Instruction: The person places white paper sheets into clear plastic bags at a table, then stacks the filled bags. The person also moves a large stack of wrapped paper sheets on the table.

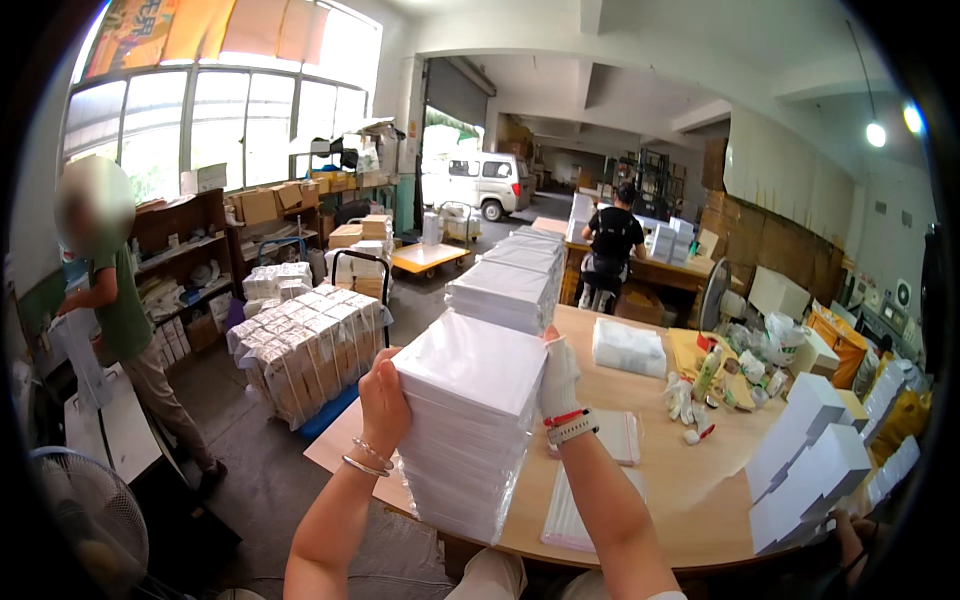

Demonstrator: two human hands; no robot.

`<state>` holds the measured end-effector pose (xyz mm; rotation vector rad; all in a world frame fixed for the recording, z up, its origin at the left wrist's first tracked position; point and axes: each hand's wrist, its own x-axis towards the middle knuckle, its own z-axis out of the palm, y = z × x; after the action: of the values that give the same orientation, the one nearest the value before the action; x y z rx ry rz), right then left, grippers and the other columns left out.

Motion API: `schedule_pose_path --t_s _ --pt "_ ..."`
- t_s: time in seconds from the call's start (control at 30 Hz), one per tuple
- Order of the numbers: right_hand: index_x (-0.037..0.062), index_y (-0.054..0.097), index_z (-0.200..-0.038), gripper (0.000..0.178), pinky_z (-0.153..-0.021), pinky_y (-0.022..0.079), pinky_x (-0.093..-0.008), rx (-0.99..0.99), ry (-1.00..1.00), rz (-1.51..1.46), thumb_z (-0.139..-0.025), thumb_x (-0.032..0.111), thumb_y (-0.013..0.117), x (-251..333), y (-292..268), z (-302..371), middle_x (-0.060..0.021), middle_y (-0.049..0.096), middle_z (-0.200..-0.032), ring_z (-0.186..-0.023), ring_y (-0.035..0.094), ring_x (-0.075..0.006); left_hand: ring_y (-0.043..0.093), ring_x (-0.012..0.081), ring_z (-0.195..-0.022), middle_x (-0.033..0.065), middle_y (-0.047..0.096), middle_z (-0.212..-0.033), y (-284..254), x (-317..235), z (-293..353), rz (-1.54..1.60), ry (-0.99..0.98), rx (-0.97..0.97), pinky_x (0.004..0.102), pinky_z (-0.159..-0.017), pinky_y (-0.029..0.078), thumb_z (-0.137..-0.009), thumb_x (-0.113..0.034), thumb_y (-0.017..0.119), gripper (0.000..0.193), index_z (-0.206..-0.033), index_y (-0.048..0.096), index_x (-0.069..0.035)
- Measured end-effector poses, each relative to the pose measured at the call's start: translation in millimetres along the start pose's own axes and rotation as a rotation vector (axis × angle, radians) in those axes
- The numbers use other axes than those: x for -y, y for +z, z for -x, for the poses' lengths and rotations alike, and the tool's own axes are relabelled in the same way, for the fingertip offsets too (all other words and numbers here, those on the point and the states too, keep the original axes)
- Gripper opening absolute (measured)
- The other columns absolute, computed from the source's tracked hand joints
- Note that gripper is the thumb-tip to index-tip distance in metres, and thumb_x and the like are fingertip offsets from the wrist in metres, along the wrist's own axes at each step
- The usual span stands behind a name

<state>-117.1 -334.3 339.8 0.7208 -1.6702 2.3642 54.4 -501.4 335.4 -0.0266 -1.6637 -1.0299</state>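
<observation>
In front of me a tall stack of white paper blocks (462, 440), wrapped in shiny transparent film, stands at the table's near edge. My left hand (383, 402), bare with bangles at the wrist, grips the left side of the top block (470, 360). On the opposite side my right hand (558, 375), in a white glove with a watch below it, holds the same block near its far right corner. The fingertips behind the block are partly hidden. Beyond it runs a row of similar white stacks (505, 290). Flat transparent plastic sleeves (580, 505) lie to the right.
The wooden table (690, 480) also bears a wrapped white bundle (628, 347), gloves (680, 400), bottles and several white boxes (810, 470). Left on the floor stands a loaded pallet (305, 350). One person (130, 290) stands far left; another (612, 240) sits ahead at a desk.
</observation>
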Motion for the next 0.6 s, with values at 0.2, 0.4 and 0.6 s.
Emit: schedule_pose_path --t_s 0.2,0.4,0.6 --pt "-0.0019 0.059 -0.088 0.062 -0.074 0.039 -0.0258 0.076 0.083 0.083 -0.086 0.056 0.037 14.7 -0.8 3.2 -0.0074 0.056 -0.079 -0.080 0.049 -0.0133 0.050 0.0170 -0.098 0.0121 0.056 -0.106 7.2 1.4 5.5 0.447 -0.311 -0.060 0.0266 -0.081 0.037 -0.085 -0.065 0.021 0.080 -0.110 0.050 0.005" --pt "0.0006 0.057 -0.084 0.060 -0.065 0.039 -0.0259 -0.043 -0.021 0.357 -0.090 0.053 0.030 13.0 6.1 12.3 -0.0025 0.054 -0.075 -0.070 0.046 -0.0103 0.051 0.0164 -0.091 0.0103 0.058 -0.100 2.7 6.3 18.8 0.104 -0.230 -0.075 0.0284 -0.081 0.039 -0.085 -0.065 0.021 0.082 -0.104 0.054 0.008" --pt "-0.0018 0.057 -0.094 0.046 -0.088 0.037 -0.0302 -0.030 0.049 -0.157 -0.093 0.038 0.033 -5.0 -22.8 23.3 -0.0090 0.058 -0.084 -0.085 0.054 -0.0205 0.035 0.0228 -0.119 0.0161 0.041 -0.127 -7.1 15.3 16.6 0.496 -0.328 -0.079 0.0325 -0.101 0.019 -0.084 -0.066 0.016 0.084 -0.126 0.036 0.005"
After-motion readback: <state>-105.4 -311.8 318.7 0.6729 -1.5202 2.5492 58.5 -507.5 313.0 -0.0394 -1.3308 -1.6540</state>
